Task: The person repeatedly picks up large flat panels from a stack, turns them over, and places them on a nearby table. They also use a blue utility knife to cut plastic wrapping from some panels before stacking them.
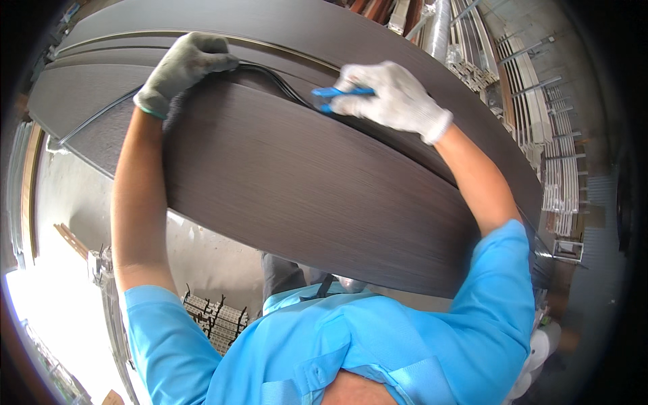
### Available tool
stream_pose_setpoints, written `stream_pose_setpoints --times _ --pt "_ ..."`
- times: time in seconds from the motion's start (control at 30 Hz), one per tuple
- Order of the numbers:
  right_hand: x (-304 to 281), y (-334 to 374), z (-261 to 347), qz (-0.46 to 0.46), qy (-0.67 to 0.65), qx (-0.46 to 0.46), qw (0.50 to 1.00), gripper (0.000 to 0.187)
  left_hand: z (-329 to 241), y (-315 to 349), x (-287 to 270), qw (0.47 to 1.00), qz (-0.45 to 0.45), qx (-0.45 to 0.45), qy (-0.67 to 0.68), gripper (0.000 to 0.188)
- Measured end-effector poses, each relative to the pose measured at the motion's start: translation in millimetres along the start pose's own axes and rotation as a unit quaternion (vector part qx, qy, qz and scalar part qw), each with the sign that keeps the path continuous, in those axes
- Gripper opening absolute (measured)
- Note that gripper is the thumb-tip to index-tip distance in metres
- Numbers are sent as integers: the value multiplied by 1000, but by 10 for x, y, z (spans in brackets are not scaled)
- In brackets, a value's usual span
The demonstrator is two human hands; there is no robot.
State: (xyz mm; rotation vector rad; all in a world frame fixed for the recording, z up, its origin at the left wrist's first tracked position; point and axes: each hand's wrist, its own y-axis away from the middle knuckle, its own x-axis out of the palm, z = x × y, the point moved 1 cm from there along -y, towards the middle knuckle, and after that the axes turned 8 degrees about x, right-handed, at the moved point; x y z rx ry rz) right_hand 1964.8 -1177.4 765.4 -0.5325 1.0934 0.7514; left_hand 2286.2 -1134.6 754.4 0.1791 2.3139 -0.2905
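Note:
My left hand (189, 66), in a grey-green glove, pinches a thin black flexible strip (278, 82) at the far edge of a dark wood-grain panel (310, 182). From those fingers the strip curves right along a long groove. In a white glove, my right hand (395, 100) closes around a small blue tool (329, 92), perhaps cutters or pliers; its working end is blurred. The tool is at the strip's right-hand visible stretch; whether they touch I cannot tell. A second dark panel surface (277, 23) lies beyond the groove.
Long pale profiles (536, 94) are stacked on racks at the right, next to a plastic-wrapped bundle (440, 30). Bundled slotted pieces (214, 320) lie low on the left, below the panel. A thin dark rod-like strip (101, 116) crosses the panel's left end.

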Motion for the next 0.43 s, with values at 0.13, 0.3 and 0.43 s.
stream_pose_setpoints --times 0.13,0.3,0.43 --pt "89 -410 233 -8 38 12 999 35 -49 -12 57 999 -31 5 -29 22" --pt "39 -318 276 7 2 61 998 37 419 58 -565 980 88 177 2 18" --pt "73 -261 270 -17 -74 86 993 42 1045 218 -1394 989 99 102 -36 16"
